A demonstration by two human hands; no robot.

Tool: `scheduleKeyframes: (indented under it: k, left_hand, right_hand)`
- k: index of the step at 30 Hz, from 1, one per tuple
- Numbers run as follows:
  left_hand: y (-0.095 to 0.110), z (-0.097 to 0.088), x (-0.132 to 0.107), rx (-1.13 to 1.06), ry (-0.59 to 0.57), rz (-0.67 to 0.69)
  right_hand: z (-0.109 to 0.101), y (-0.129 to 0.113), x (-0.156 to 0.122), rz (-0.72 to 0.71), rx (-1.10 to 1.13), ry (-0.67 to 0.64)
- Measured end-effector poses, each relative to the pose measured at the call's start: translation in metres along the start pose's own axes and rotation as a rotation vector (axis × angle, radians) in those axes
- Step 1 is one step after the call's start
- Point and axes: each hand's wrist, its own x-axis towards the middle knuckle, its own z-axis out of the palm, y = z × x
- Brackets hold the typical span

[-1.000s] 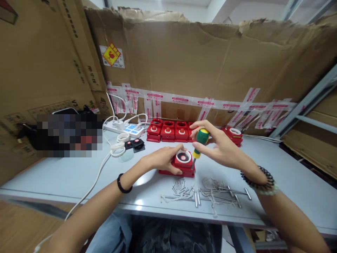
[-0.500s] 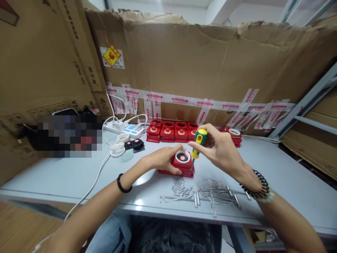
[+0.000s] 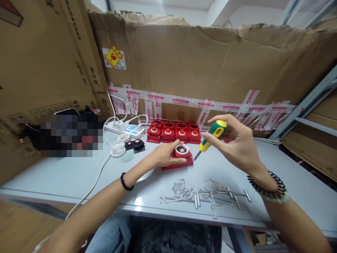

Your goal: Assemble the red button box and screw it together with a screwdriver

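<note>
A red box with a round white-ringed button (image 3: pixel 181 155) lies on the grey table (image 3: pixel 65 175), tilted up at its near edge. My left hand (image 3: pixel 163 155) grips its left side, fingers closed on it. My right hand (image 3: pixel 237 144) holds a green and yellow screwdriver (image 3: pixel 212 137), lifted to the right of the box, its tip pointing down-left and clear of it. A black band is on my left wrist and a coiled black band on my right.
A row of several red button boxes (image 3: pixel 175 131) stands against the cardboard wall (image 3: pixel 210 63). Screws and metal pins (image 3: pixel 202 193) lie near the front edge. A white power strip (image 3: pixel 126 129), white cable, tape rings and black parts lie to the left.
My right hand has lifted the screwdriver off the box and swung it up to the right. My left hand has pushed the box back and tilted it.
</note>
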Motion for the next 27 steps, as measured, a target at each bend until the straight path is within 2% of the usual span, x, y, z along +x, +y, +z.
scheduleKeyframes:
  k: [3,5,11,17,21,23,25,27]
  left_hand:
    - [0.001,0.002,0.0,0.133,0.091,-0.106]
    - [0.0,-0.001,-0.002,0.177,0.111,-0.144]
    - [-0.009,-0.014,-0.01,0.093,0.017,-0.105]
    - [0.003,0.002,-0.007,0.08,0.205,-0.205]
    - [0.003,0.005,-0.006,0.029,0.167,-0.189]
    - [-0.003,0.001,-0.005,0.061,0.194,-0.162]
    - [-0.011,-0.002,-0.003,0.085,0.216,-0.071]
    - [-0.02,-0.004,-0.001,0.062,0.167,0.043]
  right_hand:
    - [0.004,0.003,-0.002,0.007,0.047,-0.077]
    - [0.008,0.005,-0.003,0.008,0.073,-0.105]
    - [0.019,0.018,-0.013,0.076,0.14,-0.102]
    - [0.037,0.045,-0.029,0.327,0.338,-0.018]
    - [0.044,0.055,-0.034,0.403,0.374,-0.041]
    - [0.045,0.057,-0.036,0.398,0.36,-0.054]
    - [0.046,0.057,-0.038,0.387,0.351,-0.074]
    - [0.047,0.057,-0.039,0.382,0.35,-0.083]
